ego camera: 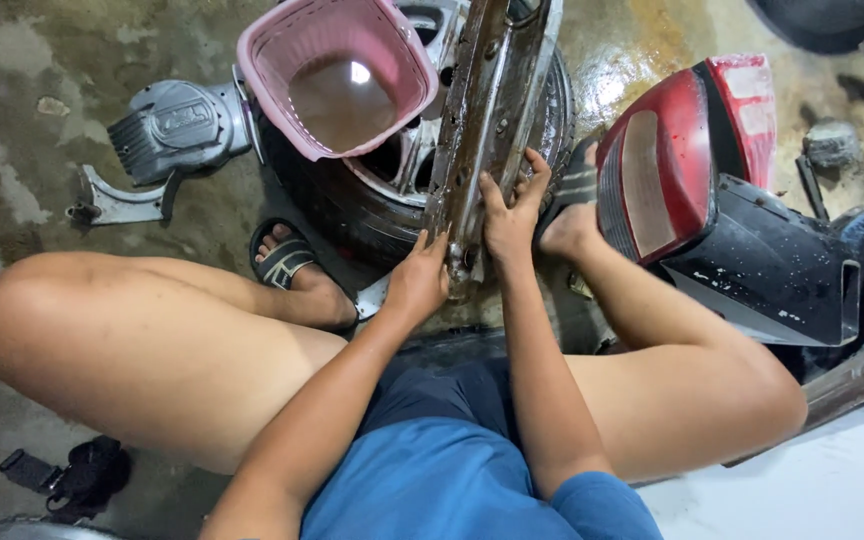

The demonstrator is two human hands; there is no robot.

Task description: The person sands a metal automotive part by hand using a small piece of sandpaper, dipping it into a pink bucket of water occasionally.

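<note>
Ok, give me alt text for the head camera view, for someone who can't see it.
A squatting person's left hand and right hand grip a long, dirty metal part resting across a wheel and tyre on wet concrete. A pink plastic basket of murky water sits on the wheel, with a red tail light unit to the right.

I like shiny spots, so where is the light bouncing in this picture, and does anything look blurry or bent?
Head view: a bright white glint sits on the murky water in the pink basket; the wet concrete floor shines near the top; the metal part held by the left hand and right hand is sharp; the picture's edges bulge from the wide lens.
</note>
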